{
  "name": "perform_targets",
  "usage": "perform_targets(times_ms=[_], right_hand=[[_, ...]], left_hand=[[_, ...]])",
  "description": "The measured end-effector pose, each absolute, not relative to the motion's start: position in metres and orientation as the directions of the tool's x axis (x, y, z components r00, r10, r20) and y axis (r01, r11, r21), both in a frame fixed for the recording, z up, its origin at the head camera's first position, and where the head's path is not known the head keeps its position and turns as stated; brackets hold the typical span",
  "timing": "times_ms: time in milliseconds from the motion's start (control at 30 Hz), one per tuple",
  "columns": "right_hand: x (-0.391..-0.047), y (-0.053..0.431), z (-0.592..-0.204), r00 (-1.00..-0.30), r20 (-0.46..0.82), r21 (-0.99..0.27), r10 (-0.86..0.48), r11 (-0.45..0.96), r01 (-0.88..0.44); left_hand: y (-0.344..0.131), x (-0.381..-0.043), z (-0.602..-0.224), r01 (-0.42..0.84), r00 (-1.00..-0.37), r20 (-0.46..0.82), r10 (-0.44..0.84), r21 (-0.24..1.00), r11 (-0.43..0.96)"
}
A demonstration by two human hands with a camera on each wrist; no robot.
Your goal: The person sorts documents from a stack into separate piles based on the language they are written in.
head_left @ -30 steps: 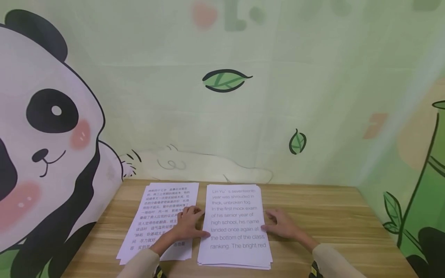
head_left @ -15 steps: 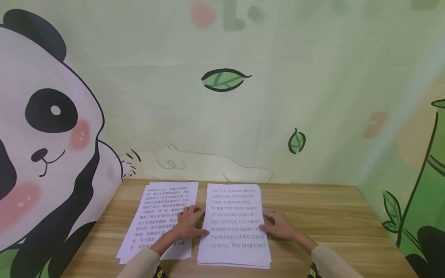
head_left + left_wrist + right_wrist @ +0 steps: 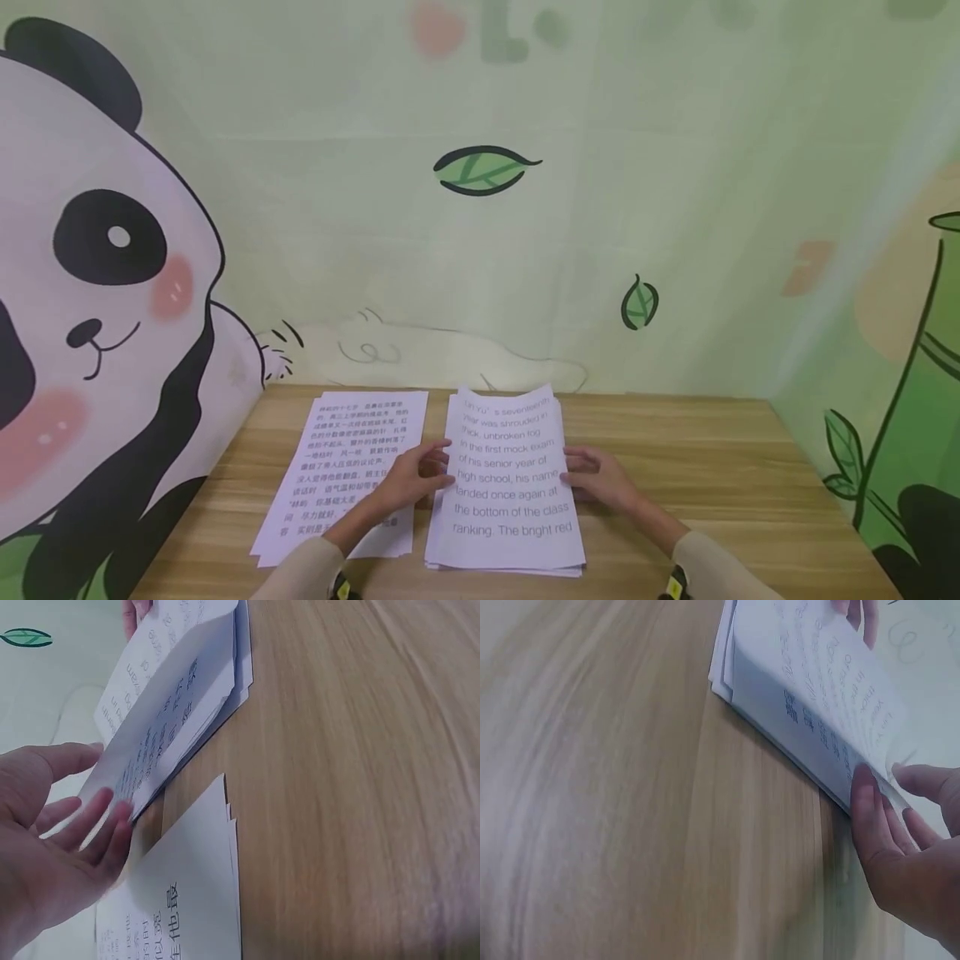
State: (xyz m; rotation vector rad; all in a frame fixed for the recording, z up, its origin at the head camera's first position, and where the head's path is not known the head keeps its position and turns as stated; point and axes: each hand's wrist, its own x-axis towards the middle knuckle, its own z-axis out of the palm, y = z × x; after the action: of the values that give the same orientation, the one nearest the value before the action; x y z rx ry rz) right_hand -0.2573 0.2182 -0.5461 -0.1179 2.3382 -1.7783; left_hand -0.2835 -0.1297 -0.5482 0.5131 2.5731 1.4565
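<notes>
Top sheet (image 3: 510,479) held btwn L hand (image 3: 407,479), R hand (image 3: 603,480).

A wood-grain counter (image 3: 697,458) meets a pale green backdrop (image 3: 337,208) on the far side, printed with a panda (image 3: 127,304) left, leaves (image 3: 482,172) mid-scene and a green stalk (image 3: 915,417) right.

Head cam sits high and farthest back, facing forward and a bit down across the tabletop (image 3: 697,458) to the printed backdrop (image 3: 712,167). Both wrist cams are close in, frames turned sideways, looking past the left hand (image 3: 56,847) and right hand (image 3: 911,855) from opposite sides at the bent sheet (image 3: 172,724), which all three views share. Head and left wrist also share the Chinese-text stack (image 3: 345,467), the wrist view catching just part.
</notes>
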Motion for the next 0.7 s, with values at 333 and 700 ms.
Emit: perform_targets(times_ms=[333, 700], right_hand=[[-0.253, 0.219, -0.543, -0.952, -0.235, -0.967, -0.196, 0.148, 0.208], [-0.250, 0.210, -0.530, -0.951, -0.233, -0.972, -0.203, 0.037, 0.231]], left_hand=[[-0.131, -0.280, -0.549, 0.025, -0.934, -0.061, 0.353, 0.972, 0.235], [-0.153, -0.280, -0.541, -0.023, -0.954, -0.073, 0.290, 0.985, 0.172]])
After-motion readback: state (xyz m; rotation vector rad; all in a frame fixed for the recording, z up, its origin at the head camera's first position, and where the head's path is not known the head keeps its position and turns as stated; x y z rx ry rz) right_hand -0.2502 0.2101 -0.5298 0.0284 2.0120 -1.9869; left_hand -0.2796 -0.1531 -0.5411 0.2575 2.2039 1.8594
